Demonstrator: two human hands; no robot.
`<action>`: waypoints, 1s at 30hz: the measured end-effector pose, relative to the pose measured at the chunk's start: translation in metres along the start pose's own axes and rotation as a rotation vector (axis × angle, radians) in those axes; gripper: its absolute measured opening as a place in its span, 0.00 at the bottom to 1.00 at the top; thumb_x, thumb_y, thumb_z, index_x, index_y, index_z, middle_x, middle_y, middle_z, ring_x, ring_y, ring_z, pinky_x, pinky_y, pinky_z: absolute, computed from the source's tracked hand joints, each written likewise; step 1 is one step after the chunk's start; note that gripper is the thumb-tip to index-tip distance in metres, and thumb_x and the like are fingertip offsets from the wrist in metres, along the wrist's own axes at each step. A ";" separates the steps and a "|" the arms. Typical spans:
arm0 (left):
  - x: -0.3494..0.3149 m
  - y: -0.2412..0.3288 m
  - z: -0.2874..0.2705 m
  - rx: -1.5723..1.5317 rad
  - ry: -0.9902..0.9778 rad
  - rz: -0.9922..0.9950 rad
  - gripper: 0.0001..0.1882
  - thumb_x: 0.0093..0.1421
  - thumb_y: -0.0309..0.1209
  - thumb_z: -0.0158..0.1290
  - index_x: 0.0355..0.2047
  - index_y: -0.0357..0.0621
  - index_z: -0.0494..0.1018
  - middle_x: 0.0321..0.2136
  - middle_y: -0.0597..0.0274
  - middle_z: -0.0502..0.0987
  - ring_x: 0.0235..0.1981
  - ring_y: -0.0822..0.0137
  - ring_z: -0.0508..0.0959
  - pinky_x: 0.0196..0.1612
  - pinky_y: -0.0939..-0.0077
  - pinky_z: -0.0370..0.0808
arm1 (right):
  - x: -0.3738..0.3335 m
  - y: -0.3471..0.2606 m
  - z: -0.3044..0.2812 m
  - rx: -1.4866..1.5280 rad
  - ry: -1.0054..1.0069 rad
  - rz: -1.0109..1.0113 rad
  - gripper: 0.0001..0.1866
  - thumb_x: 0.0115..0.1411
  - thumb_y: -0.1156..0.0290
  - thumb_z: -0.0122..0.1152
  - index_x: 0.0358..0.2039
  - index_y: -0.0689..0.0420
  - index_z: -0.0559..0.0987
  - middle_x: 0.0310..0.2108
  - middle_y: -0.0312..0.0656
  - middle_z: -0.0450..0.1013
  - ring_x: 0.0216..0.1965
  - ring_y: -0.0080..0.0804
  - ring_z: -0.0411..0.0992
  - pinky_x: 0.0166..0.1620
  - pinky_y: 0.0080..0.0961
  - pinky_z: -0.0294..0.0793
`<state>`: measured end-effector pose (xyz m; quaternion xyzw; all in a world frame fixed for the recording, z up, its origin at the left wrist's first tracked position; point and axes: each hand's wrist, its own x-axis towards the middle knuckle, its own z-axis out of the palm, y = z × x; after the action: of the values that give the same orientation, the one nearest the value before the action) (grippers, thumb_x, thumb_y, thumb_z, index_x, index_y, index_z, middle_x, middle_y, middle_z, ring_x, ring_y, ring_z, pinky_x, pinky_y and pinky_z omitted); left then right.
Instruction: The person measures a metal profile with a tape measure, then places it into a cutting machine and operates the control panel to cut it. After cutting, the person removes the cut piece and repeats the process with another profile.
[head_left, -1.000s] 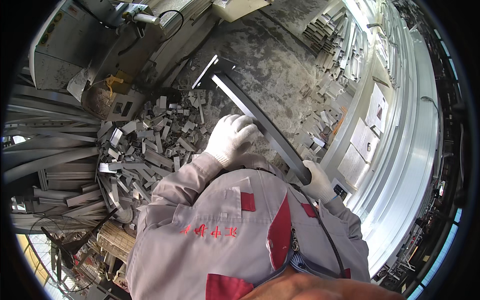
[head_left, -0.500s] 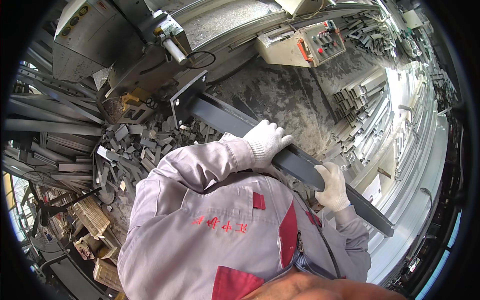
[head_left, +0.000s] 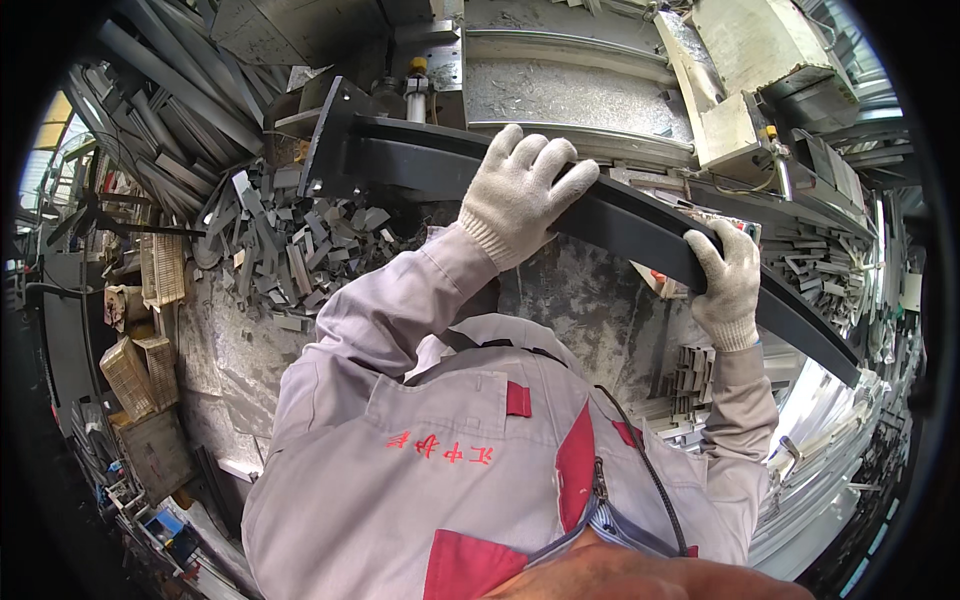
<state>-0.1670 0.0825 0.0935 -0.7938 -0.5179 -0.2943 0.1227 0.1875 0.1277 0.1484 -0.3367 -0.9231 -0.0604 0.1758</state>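
Note:
A long dark grey metal post [head_left: 635, 225] is held crosswise in front of my chest, with a flat square end plate [head_left: 327, 137] at its left end. My left hand [head_left: 525, 190], in a white knit glove, grips the post near its middle, fingers wrapped over the far edge. Farther right, my right hand [head_left: 725, 275], gloved alike, clasps it with the thumb on the near side. The plate end hangs over a heap of short metal offcuts [head_left: 290, 240]. Part of the post's far side is hidden by my fingers.
A metal machine bed [head_left: 570, 90] runs along the far side, with a clamp cylinder [head_left: 416, 95] near the plate. Long metal profiles [head_left: 180, 75] are stacked at far left; more lengths [head_left: 830, 500] lie at right. Woven baskets [head_left: 130, 375] stand at left.
Both hands have raised the post away from my body toward the machine bed, and it lies more level across the view. My view has turned rightward; the grips look unchanged.

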 end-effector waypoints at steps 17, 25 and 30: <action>0.159 -0.236 0.128 0.210 -0.131 -0.396 0.39 0.55 0.29 0.72 0.68 0.62 0.75 0.60 0.61 0.80 0.67 0.54 0.77 0.78 0.45 0.61 | 0.336 0.204 0.152 0.007 -0.039 -0.326 0.40 0.42 0.86 0.76 0.60 0.48 0.85 0.58 0.49 0.78 0.60 0.56 0.78 0.63 0.49 0.79; 0.181 -0.276 0.166 0.269 -0.253 -0.518 0.40 0.56 0.29 0.72 0.69 0.65 0.74 0.61 0.65 0.80 0.68 0.58 0.76 0.81 0.52 0.60 | 0.389 0.243 0.212 0.049 -0.079 -0.382 0.42 0.42 0.84 0.75 0.62 0.45 0.84 0.57 0.48 0.78 0.58 0.56 0.77 0.62 0.49 0.79; 0.181 -0.283 0.184 0.316 -0.275 -0.555 0.37 0.62 0.29 0.68 0.70 0.69 0.72 0.60 0.65 0.80 0.66 0.62 0.77 0.79 0.55 0.60 | 0.402 0.259 0.239 0.051 -0.081 -0.390 0.43 0.41 0.83 0.76 0.61 0.42 0.84 0.57 0.46 0.77 0.58 0.55 0.77 0.62 0.50 0.78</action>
<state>-0.3053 0.4332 0.0237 -0.6262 -0.7648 -0.1230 0.0884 -0.0004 0.6222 0.0711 -0.1491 -0.9784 -0.0561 0.1320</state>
